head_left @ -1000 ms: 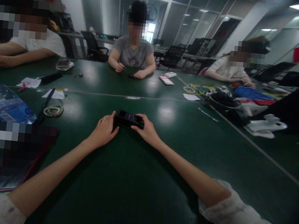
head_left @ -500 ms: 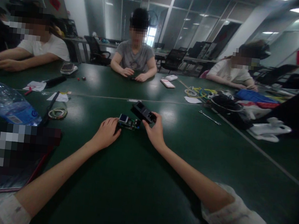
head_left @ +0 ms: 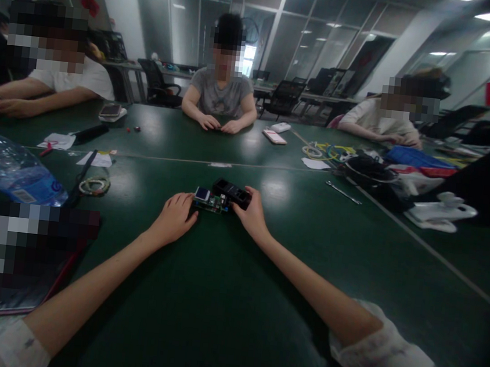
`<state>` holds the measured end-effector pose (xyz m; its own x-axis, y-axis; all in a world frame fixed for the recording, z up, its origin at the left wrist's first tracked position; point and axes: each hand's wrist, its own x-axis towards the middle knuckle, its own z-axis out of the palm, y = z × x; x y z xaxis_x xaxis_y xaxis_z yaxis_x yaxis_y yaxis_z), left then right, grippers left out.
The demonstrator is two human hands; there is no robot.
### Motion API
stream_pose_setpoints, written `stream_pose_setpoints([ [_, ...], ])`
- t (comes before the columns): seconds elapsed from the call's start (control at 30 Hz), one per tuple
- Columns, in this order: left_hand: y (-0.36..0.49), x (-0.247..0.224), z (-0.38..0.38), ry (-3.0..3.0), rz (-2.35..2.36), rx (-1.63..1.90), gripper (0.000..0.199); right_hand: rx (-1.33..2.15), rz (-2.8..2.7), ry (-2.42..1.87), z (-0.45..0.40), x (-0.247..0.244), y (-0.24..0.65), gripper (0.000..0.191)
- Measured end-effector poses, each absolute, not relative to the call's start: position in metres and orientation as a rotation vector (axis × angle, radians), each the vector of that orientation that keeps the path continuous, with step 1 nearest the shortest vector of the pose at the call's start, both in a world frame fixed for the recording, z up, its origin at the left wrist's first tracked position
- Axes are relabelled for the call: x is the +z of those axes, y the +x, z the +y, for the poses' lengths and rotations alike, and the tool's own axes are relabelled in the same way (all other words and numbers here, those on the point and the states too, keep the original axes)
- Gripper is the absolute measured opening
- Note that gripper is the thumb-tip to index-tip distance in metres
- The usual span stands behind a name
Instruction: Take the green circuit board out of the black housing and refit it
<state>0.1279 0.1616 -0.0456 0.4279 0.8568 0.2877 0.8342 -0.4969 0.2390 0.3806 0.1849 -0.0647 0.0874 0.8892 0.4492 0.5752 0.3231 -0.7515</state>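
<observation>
A small green circuit board with a screen [head_left: 212, 202] is at the middle of the green table [head_left: 215, 297]. My left hand [head_left: 174, 218] lies at its left end, fingers closed on that edge. Just behind and to the right of the board is a black casing [head_left: 236, 193], its hollow side facing up. My right hand [head_left: 253, 213] grips the casing's right end between thumb and fingers. The board's right end and the casing are close together; whether they touch I cannot tell.
A water bottle [head_left: 15, 162] and a dark red-edged object [head_left: 35, 266] are at the left. Bracelets [head_left: 94, 186] lie nearer the middle. A wrench [head_left: 343, 192], cables [head_left: 318, 151] and a white object [head_left: 443, 213] sit at the right. Three people sit across the table.
My right hand has lowered the black casing, which now lies flatter and a little nearer me behind the board. My left hand and the board have hardly moved.
</observation>
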Motion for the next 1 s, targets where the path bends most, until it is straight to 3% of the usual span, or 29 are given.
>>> stream_pose_setpoints([
  [0.67, 0.128, -0.045, 0.160, 2.623, 1.537, 0.564, 0.047, 0.401, -1.654, -1.367, 0.181, -0.059, 0.380, 0.054],
  [1.0, 0.129, -0.045, 0.161, 2.603, 1.552, 0.568, 0.045, 0.401, -1.720, -1.366, 0.179, -0.057, 0.378, 0.063],
])
